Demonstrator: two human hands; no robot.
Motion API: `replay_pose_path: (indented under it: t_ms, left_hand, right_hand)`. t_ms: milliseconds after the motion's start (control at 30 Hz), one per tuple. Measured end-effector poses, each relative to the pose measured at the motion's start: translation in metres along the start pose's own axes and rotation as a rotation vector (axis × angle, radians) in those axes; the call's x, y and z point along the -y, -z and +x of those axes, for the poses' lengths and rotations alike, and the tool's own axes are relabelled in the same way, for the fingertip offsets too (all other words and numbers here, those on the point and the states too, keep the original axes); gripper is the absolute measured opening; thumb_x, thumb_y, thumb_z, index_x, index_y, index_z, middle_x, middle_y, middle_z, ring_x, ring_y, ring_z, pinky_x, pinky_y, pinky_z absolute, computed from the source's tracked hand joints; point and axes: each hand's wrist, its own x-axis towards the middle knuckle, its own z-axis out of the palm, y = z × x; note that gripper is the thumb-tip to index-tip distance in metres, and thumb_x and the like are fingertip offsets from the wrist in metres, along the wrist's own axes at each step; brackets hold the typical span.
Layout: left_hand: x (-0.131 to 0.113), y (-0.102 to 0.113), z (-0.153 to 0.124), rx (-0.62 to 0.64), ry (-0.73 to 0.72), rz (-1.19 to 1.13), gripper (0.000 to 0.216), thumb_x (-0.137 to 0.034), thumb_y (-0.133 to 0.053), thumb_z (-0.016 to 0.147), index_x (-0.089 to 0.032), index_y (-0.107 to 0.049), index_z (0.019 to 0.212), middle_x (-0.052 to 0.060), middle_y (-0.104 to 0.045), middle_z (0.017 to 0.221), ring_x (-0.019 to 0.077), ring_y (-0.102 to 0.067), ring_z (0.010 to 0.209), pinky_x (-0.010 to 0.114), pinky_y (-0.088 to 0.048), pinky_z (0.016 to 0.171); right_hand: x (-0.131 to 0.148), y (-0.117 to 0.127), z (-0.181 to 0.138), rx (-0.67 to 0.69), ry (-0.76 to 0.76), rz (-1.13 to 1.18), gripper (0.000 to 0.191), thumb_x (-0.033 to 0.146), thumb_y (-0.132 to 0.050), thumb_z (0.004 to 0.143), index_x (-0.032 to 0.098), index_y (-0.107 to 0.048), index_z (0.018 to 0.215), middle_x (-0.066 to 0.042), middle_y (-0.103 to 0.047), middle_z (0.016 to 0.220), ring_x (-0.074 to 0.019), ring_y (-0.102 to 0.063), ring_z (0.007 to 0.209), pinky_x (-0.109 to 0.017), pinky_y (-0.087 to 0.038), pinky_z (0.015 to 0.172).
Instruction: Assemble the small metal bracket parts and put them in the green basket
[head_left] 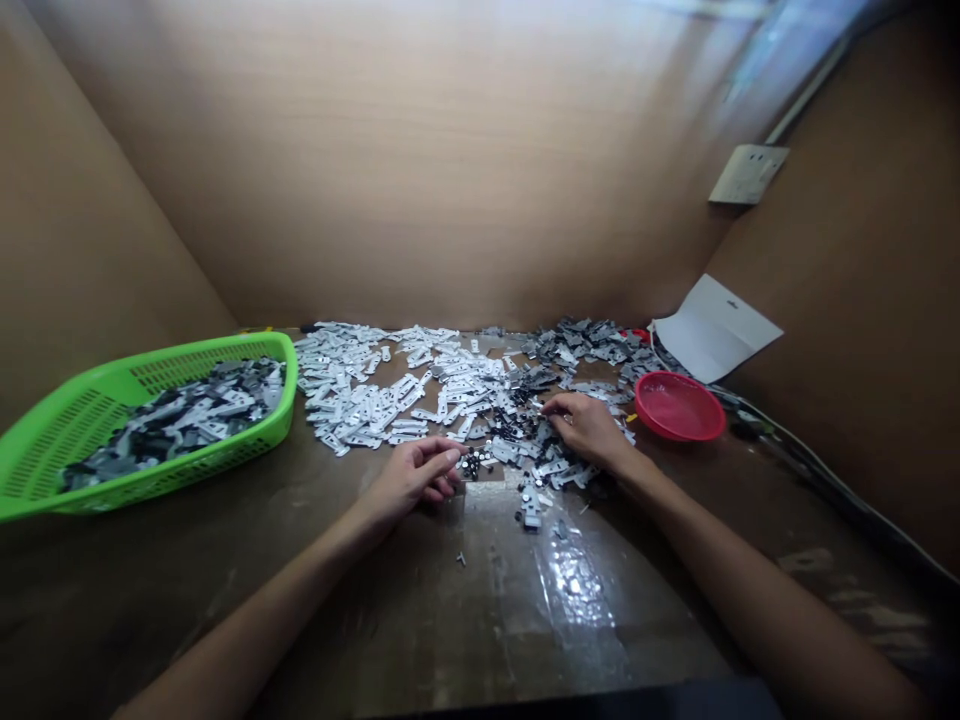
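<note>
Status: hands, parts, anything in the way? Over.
Left hand beside small black pieces. Right hand at mixed parts pile. Silver parts spread beyond. No obstruction seen.

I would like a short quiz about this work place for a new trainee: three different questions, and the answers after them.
1. True or false: all the metal-looking parts lie inside the green basket.

2. Which colour is the bowl?
a) blue
b) red
c) yellow

3. Fill in: the hand nearer to the basket is the person's ____ hand.

Key:
1. False; many lie spread on the table.
2. b) red.
3. Left; the left hand is nearer.
</note>
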Motion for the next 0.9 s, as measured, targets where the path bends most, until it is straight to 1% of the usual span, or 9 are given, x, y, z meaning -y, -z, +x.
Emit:
replay_pose_path:
  t_ms: [100,267,400,500,600,667,767,833,900]
  left_hand:
    - [0.002,-0.001,0.001,0.007,0.002,0.009,0.038,-0.043,-0.058,0.077,-0.014,-0.058,0.101,0.004,-0.06,0.073,0.0091,-0.054,0.058,0.018,-0.041,0.051]
    - [0.005,-0.004,0.001,0.02,0.01,0.026,0.04,-0.045,-0.059,0.075,-0.014,-0.059,0.1,0.003,-0.06,0.072,0.0084,-0.054,0.056,0.018,-0.042,0.05]
    - [0.008,-0.005,0.0,0.01,0.03,0.009,0.041,-0.045,-0.06,0.075,-0.013,-0.057,0.101,0.004,-0.061,0.072,0.0099,-0.056,0.057,0.019,-0.043,0.051]
    - [0.011,-0.006,0.001,-0.007,0.06,-0.055,0.042,-0.041,-0.063,0.074,-0.013,-0.056,0.104,0.007,-0.062,0.078,0.0131,-0.061,0.064,0.022,-0.047,0.055]
    - [0.014,-0.009,0.001,-0.006,0.076,-0.199,0.046,-0.042,-0.062,0.076,-0.015,-0.053,0.112,0.012,-0.063,0.097,0.0163,-0.064,0.076,0.025,-0.05,0.062]
    - [0.016,-0.011,0.002,0.026,0.055,-0.283,0.044,-0.042,-0.061,0.077,-0.016,-0.055,0.111,0.013,-0.062,0.102,0.016,-0.064,0.08,0.025,-0.05,0.067]
    - [0.019,-0.01,0.003,0.051,0.012,-0.27,0.037,-0.042,-0.062,0.076,-0.014,-0.06,0.099,0.01,-0.064,0.093,0.0127,-0.063,0.075,0.023,-0.048,0.069]
    - [0.021,-0.008,0.003,0.04,0.008,-0.174,0.034,-0.042,-0.062,0.075,-0.013,-0.06,0.093,0.008,-0.064,0.087,0.0109,-0.062,0.069,0.021,-0.047,0.062]
    - [0.02,-0.007,0.001,0.054,0.002,-0.062,0.033,-0.042,-0.06,0.076,-0.012,-0.06,0.09,0.007,-0.063,0.082,0.0098,-0.06,0.062,0.019,-0.044,0.055]
  right_hand:
    - [0.001,-0.005,0.004,0.001,0.063,-0.043,0.014,0.024,-0.055,0.08,0.02,-0.068,0.085,-0.006,-0.066,0.094,-0.0208,-0.057,0.091,-0.036,-0.041,0.085]
    - [0.011,-0.024,0.023,0.081,0.151,-0.101,0.022,0.023,-0.057,0.081,0.022,-0.065,0.101,-0.007,-0.062,0.102,-0.0216,-0.052,0.097,-0.036,-0.04,0.085]
    - [0.021,-0.03,0.035,0.103,0.161,-0.138,0.016,0.024,-0.056,0.082,0.019,-0.067,0.093,-0.009,-0.062,0.097,-0.0222,-0.052,0.095,-0.036,-0.041,0.083]
    - [0.037,-0.028,0.031,0.022,0.146,-0.038,0.015,0.025,-0.054,0.084,0.019,-0.066,0.089,-0.008,-0.063,0.093,-0.0209,-0.053,0.091,-0.036,-0.042,0.081]
    - [0.064,-0.029,0.014,-0.008,0.196,0.134,0.014,0.023,-0.053,0.085,0.02,-0.065,0.091,-0.007,-0.062,0.095,-0.0194,-0.054,0.092,-0.036,-0.042,0.082]
    - [0.081,-0.033,0.001,0.046,0.259,0.234,0.014,0.023,-0.054,0.083,0.021,-0.065,0.092,-0.007,-0.062,0.095,-0.0197,-0.055,0.092,-0.036,-0.043,0.082]
    - [0.096,-0.037,-0.01,0.172,0.335,0.352,0.015,0.023,-0.057,0.081,0.022,-0.067,0.092,-0.007,-0.063,0.095,-0.0202,-0.056,0.092,-0.036,-0.044,0.082]
    - [0.097,-0.037,-0.011,0.141,0.261,0.43,0.015,0.025,-0.055,0.082,0.022,-0.068,0.09,-0.007,-0.064,0.093,-0.0198,-0.057,0.09,-0.036,-0.045,0.081]
    - [0.094,-0.035,-0.008,0.078,0.128,0.501,0.019,0.028,-0.054,0.082,0.022,-0.066,0.096,-0.006,-0.064,0.095,-0.0191,-0.059,0.087,-0.035,-0.046,0.079]
